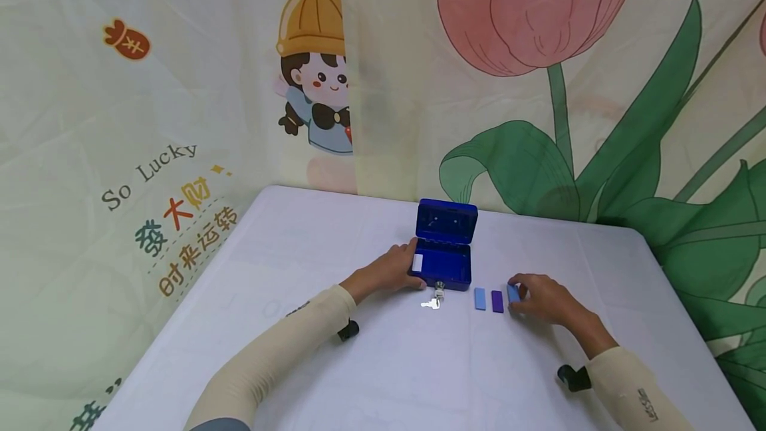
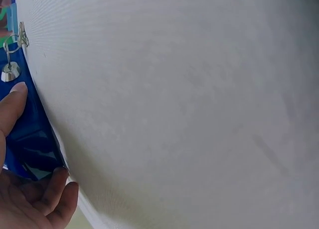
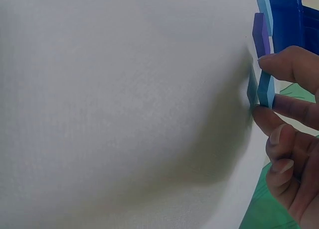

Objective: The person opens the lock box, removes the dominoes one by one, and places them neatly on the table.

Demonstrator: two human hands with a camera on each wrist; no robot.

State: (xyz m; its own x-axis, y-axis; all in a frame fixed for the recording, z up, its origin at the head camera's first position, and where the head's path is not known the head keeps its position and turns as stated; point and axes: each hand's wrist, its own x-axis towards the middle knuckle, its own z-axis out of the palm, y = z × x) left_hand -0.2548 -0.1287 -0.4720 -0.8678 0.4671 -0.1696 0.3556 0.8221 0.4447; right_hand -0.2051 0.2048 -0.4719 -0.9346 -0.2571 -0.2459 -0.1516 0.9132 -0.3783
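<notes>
A blue metal cash box (image 1: pixel 443 265) stands on the table with its lid (image 1: pixel 446 221) raised. My left hand (image 1: pixel 397 267) grips the box at its left side, thumb at the front and fingers along the side. Keys (image 1: pixel 432 303) hang from the lock on the box's front. To the right of the box, my right hand (image 1: pixel 541 298) pinches a light blue block (image 3: pixel 266 88) between thumb and fingers. Left of that hand lie a purple block (image 1: pixel 497 301) and another light blue block (image 1: pixel 480 298), side by side.
The white-covered table (image 1: pixel 383 378) spreads around the box and blocks. Behind it hangs a printed cloth (image 1: pixel 395 85) with a tulip and a cartoon figure. A dark wrist camera (image 1: pixel 574 378) sits under the right sleeve.
</notes>
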